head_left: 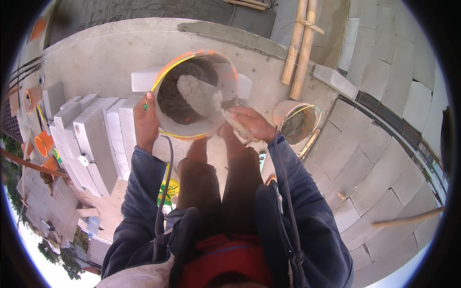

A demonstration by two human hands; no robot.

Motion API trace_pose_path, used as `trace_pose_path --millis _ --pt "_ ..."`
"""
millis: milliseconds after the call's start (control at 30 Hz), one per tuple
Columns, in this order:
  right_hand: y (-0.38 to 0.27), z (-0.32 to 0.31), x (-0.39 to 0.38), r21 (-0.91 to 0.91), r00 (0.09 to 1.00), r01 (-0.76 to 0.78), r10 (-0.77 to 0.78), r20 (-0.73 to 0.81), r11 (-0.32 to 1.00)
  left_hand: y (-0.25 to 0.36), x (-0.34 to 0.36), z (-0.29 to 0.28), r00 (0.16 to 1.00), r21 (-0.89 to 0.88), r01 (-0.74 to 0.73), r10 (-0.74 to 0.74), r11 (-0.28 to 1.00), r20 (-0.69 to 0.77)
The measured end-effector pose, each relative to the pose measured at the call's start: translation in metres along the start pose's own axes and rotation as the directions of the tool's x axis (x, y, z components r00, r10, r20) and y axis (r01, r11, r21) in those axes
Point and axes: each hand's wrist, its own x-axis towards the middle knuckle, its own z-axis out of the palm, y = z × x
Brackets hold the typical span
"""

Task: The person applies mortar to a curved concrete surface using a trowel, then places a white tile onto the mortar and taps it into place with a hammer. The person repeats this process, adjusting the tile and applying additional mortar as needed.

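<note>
An orange bucket [223, 72] with a yellow handle is tipped toward me, grey wet mortar [175, 103] inside it. My left hand [146, 120] grips the bucket's left rim beside the yellow handle. In my right hand [252, 124] is the mortar-crusted handle of a trowel [217, 100]. The trowel's blade reaches into the bucket's mouth and is covered by a heap of mortar, so its shape is mostly hidden.
A second bucket [285, 113] with mortar stands right of my right hand. Pale blocks [96, 139] are stacked at the left. Bamboo poles [300, 43] lean at the upper right, near a block wall [367, 158]. Orange pots [44, 143] lie far left.
</note>
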Motion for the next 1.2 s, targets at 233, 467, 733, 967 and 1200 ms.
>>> trace_pose_path --millis 233,467,733,967,1200 --pt "-0.082 -0.084 0.004 -0.268 0.947 -0.021 -0.067 -0.314 0.963 -0.057 0.02 -0.044 0.998 -0.123 0.045 -0.051 0.991 -0.048" --pt "-0.131 -0.217 0.126 -0.693 0.895 -0.208 -0.152 -0.42 0.691 -0.06 0.011 -0.047 0.989 0.004 0.082 -0.081 0.997 -0.125" --pt "-0.089 -0.321 0.293 -0.977 0.943 -0.138 -0.28 -0.18 0.162 -0.077 -0.015 -0.033 0.939 -0.047 0.059 -0.072 0.997 -0.337" --pt "-0.07 -0.368 0.233 -0.954 0.954 -0.281 -0.139 -0.266 -0.107 -0.095 -0.055 -0.022 0.879 -0.052 0.138 -0.147 0.989 -0.454" --pt "-0.025 -0.431 0.156 -0.942 0.936 -0.308 -0.22 -0.275 -0.131 -0.075 -0.046 0.002 0.822 -0.072 0.138 -0.155 0.988 -0.549"
